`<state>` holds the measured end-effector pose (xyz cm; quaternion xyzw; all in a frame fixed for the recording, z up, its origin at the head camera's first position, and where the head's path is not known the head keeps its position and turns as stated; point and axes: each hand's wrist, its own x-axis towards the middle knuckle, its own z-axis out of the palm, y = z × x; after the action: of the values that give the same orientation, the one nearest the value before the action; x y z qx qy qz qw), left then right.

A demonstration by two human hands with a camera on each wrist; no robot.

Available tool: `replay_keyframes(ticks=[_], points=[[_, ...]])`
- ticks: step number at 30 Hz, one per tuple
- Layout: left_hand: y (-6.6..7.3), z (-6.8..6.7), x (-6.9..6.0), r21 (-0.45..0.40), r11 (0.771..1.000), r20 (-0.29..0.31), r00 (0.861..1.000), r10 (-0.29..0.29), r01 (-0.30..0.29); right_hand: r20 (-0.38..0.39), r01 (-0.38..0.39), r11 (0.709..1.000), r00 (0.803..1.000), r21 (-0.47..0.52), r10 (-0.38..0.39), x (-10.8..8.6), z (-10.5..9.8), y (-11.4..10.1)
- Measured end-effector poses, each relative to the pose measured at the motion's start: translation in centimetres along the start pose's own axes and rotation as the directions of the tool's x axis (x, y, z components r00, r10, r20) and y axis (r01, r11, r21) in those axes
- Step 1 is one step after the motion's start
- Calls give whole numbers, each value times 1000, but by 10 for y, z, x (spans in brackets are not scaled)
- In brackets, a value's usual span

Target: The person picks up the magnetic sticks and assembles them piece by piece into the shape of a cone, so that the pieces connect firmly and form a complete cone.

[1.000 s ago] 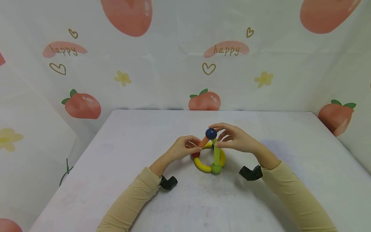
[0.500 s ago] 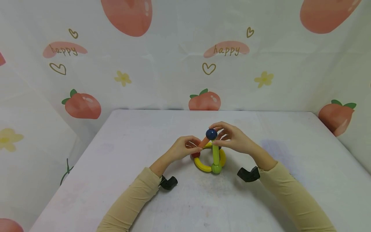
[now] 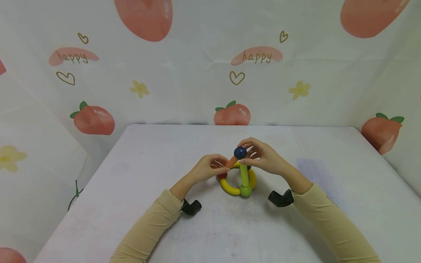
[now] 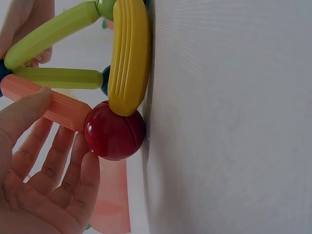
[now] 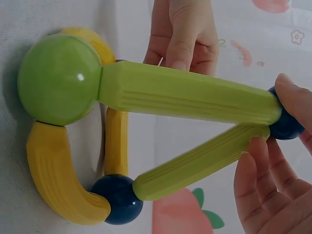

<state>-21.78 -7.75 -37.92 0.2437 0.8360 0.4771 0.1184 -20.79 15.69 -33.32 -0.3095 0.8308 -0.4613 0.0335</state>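
Note:
A magnetic stick-and-ball frame stands on the table: yellow curved sticks (image 3: 230,187) form a ring with a red ball (image 4: 115,130), a green ball (image 3: 245,191) and a dark blue ball (image 5: 117,199). Two light green sticks (image 5: 190,95) and an orange stick (image 4: 68,108) slope up to the top blue ball (image 3: 240,152). My left hand (image 3: 208,167) pinches the orange stick between thumb and fingers, close to the red ball. At the peak, my right hand (image 3: 265,157) grips the top blue ball and the green sticks' upper ends.
A black angled piece (image 3: 192,207) is at the left wrist, and a similar black piece (image 3: 281,198) at the right. Behind the white table (image 3: 158,146) hangs a printed backdrop (image 3: 197,73). A green cord (image 3: 76,195) shows beyond the left edge.
My right hand has shifted slightly left, bringing the front green stick's top in under the blue ball. The blue ball sits a touch lower and further right. My left hand stays put.

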Motion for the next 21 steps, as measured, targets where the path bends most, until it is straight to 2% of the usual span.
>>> replay_keyframes(ticks=[6, 14, 21], points=[[1, 0, 0, 2, 1000, 4, 1000, -1, 1, 12, 10, 1000, 1000, 2, -10, -1, -1, 1], [2, 0, 0, -1, 1000, 12, 1000, 5, -5, 99, 51, 999, 994, 5, -51, -3, -6, 4], [2, 0, 2, 15, 1000, 11, 1000, 18, -18, 75, 55, 998, 996, 1, -55, -2, -4, 4]])
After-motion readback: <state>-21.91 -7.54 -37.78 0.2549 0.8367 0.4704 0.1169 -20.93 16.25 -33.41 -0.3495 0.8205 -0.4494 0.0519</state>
